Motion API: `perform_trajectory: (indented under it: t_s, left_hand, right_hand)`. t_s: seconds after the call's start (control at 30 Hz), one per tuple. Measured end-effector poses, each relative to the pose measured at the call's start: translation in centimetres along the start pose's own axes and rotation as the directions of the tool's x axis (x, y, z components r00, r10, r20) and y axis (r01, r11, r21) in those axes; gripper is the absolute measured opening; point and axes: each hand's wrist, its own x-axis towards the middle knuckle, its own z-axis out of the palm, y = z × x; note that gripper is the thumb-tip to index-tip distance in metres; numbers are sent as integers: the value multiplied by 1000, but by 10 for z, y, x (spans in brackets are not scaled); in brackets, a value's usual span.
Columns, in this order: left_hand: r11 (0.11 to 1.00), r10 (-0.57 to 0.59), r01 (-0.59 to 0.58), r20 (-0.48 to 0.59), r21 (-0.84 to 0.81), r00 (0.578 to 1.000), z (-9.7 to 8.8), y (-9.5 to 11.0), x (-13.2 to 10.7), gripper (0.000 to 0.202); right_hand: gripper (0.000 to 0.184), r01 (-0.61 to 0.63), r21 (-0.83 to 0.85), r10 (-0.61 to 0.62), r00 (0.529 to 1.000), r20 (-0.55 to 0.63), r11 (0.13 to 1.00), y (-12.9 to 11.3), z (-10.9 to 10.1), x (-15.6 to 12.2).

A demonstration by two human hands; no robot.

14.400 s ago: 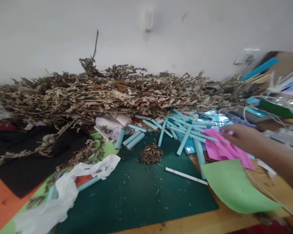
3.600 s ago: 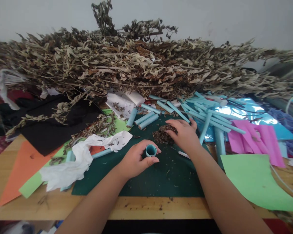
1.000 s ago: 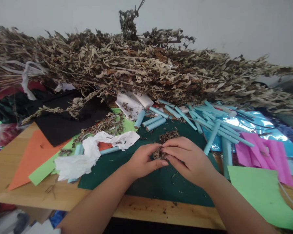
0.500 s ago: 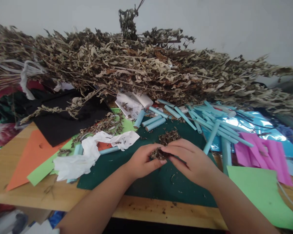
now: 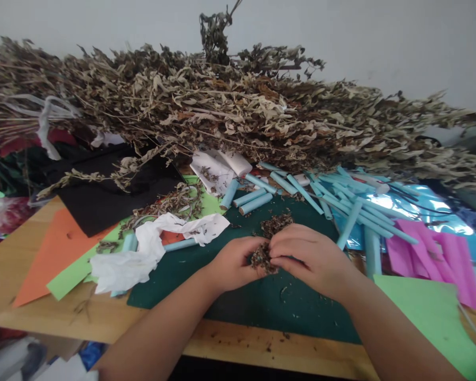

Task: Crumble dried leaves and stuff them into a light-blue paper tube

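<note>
Cupping a clump of dried leaves point(image 5: 262, 259) in the curled left hand point(image 5: 230, 264), above the dark green mat point(image 5: 254, 304); touching that clump with the bent fingers of the right hand point(image 5: 317, 259), though cannot tell whether pinching or only pressing; cannot see anything beneath it, for the fingers around it; most likely to go wrong by spilling; with too hard a poke, or too slack a left-hand hold, could shed bits onto the mat or the front edge of the wooden table point(image 5: 222, 338), speckled there with crumbs; by reaching forward carelessly, could scatter the heap of crumbs point(image 5: 273, 225) just beyond the fingers; by swinging the right forearm outward, could drag the green paper point(image 5: 428, 312) out of place.
</note>
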Motion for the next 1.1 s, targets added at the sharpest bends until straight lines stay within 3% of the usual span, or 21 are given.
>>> perform_trajectory:
  t_s: [0.2,0.33,0.53,0.63,0.9,1.03,1.1]
  left_hand:
    - [999,-14,14,2,-43,1000,0,-2,-1,26]
    - [997,-18,18,6,-72,1000,0,0,0,26]
    - [994,-15,16,13,-112,1000,0,4,1,23]
    - [992,-13,15,18,-123,1000,0,4,1,24]
    - [996,2,-2,1,-89,1000,0,2,0,23]
    - [997,-16,16,-2,-82,1000,0,3,0,26]
    - [994,-1,2,3,-107,1000,0,2,-1,26]
  right_hand:
    - [23,-97,76,90,992,94,992,1,-3,-10]
    - [35,-142,134,134,988,71,981,5,-1,-18]
    - [12,-201,156,212,976,-52,967,6,4,-18]
    - [8,-176,142,192,976,-107,974,3,6,-13]
    - [10,9,50,-7,999,-45,999,1,2,-8]
    - [19,-46,100,59,990,-127,994,2,-1,-10]
    - [30,-77,80,83,993,-86,994,-2,-1,-5]
